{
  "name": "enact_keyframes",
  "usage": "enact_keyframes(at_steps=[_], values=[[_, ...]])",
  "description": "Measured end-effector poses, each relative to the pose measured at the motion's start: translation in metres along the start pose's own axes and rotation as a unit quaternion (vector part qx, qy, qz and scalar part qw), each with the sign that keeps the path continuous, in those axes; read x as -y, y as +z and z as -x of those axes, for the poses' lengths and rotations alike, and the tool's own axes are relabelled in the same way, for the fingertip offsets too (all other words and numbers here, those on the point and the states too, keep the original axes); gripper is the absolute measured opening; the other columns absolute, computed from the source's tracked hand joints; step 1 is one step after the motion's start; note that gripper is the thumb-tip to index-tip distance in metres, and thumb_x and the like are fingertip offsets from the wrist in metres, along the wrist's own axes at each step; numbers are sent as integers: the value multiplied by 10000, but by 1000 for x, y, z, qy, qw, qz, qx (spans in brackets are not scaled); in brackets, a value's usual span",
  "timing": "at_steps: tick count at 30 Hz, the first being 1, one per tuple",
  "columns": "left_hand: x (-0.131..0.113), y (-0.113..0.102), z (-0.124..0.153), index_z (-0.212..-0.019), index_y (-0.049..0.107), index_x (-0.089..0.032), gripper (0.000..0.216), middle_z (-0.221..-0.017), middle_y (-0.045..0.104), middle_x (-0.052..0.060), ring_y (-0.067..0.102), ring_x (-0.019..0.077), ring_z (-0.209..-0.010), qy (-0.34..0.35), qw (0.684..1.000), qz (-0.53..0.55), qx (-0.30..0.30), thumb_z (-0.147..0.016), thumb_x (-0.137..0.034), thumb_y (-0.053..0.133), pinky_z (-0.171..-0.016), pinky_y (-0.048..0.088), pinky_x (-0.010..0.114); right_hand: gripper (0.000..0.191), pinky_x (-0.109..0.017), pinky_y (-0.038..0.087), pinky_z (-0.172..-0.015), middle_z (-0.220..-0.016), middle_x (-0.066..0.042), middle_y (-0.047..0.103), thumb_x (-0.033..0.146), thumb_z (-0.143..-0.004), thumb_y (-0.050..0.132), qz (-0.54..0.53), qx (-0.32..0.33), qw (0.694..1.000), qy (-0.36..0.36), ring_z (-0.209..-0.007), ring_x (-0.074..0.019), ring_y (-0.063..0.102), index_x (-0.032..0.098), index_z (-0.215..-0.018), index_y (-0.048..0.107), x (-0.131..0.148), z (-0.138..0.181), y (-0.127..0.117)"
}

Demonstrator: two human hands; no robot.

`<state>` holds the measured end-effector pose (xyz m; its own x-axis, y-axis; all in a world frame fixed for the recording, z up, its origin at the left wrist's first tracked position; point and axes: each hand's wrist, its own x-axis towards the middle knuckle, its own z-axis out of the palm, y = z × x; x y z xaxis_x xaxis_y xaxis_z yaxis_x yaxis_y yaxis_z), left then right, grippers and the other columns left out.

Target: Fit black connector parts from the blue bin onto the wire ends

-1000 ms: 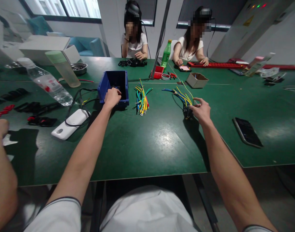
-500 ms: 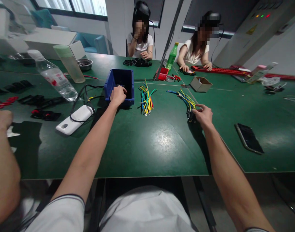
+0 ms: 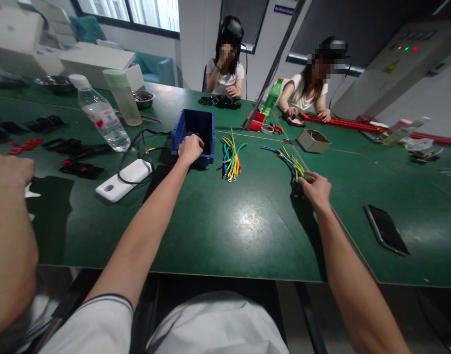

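Note:
My left hand (image 3: 191,149) reaches over the front lip of a blue plastic bin (image 3: 176,137). Its fingers curl down inside, and their tips are hidden, as is whatever they hold. Dark contents in the bin are hard to make out. My right hand (image 3: 317,188) is closed at the near end of a bundle of blue and yellow-green wires (image 3: 292,164), its thumb and fingertips at the dark terminal ends. Between both hands lies another bunch of yellow, green, blue and red wires (image 3: 231,160), with ring terminals facing me.
Left of the bin are a white power bank (image 3: 124,181) with a black cable and a water bottle (image 3: 104,118). A phone (image 3: 386,229) lies at right, a small cardboard box (image 3: 314,141) behind. Another person's arm (image 3: 9,236) enters at left; two people sit opposite.
The view has shifted slightly, so the scene sits a little lower and further right. Both hands stay at the bin and at the right wire bundle.

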<state>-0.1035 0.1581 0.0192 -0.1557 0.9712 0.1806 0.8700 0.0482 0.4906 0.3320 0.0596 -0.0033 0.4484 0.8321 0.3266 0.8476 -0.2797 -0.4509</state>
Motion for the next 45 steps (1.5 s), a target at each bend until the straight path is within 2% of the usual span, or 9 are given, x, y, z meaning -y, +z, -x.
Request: enact_keyframes(at_steps=[6,12,17,21,27,33,36,45], values=[[-2,-1,2,-930,699,-278,241,-959,667,54,619,253,-973,-5,1000,-17,10,-734,-182,596,-855,486,361,380,-360,493,-764,-862,-116,731,343,-739,615,37,-4,999,-22,-848,-262,675,164,-1063,702,3,2,0],[-2,-2,3,-976,664,-246,244,-1016,637,84,599,266,-1030,-3,999,-39,24,-760,-210,555,-898,464,377,362,-370,496,-771,-884,-131,727,377,-747,606,50,-5,999,-6,-849,-267,674,155,-1014,707,2,4,1],[-1,-3,2,-1098,590,-239,334,-1067,620,114,590,295,-1054,1,999,-38,31,-776,-179,523,-910,444,425,321,-363,486,-807,-910,-127,716,327,-763,564,7,-50,998,-33,-850,-241,667,137,-990,688,10,12,1],[-1,-7,4,-1147,555,-224,361,-1076,621,131,595,304,-1055,8,999,-24,38,-792,-170,513,-901,440,421,283,-345,471,-824,-882,-100,698,272,-800,487,-50,-116,988,-89,-818,-208,649,147,-989,656,44,31,3],[0,-8,5,-1129,583,-203,336,-1100,618,139,592,308,-1072,5,999,-11,33,-801,-173,522,-908,449,415,228,-296,476,-746,-815,-59,676,271,-815,481,-118,-31,973,-197,-740,-184,637,183,-958,635,120,67,10],[1,-6,5,-1042,648,-217,260,-1050,632,128,605,313,-1050,11,999,-11,33,-812,-204,527,-885,472,413,215,-280,465,-703,-820,-62,662,289,-840,462,-177,-22,947,-266,-696,-167,606,175,-934,620,168,80,23],[0,-7,5,-1033,654,-229,248,-1029,644,116,612,300,-1038,11,999,-8,34,-815,-215,537,-879,477,402,225,-273,458,-697,-815,-61,660,283,-829,462,-190,-13,945,-264,-681,-162,599,164,-938,619,184,71,34],[2,-2,2,-1015,675,-264,262,-1036,660,103,628,283,-1000,14,1000,-2,21,-810,-190,528,-844,491,391,327,-295,443,-696,-746,-77,679,367,-850,432,-128,34,975,-176,-681,-200,617,159,-950,664,216,36,61]])
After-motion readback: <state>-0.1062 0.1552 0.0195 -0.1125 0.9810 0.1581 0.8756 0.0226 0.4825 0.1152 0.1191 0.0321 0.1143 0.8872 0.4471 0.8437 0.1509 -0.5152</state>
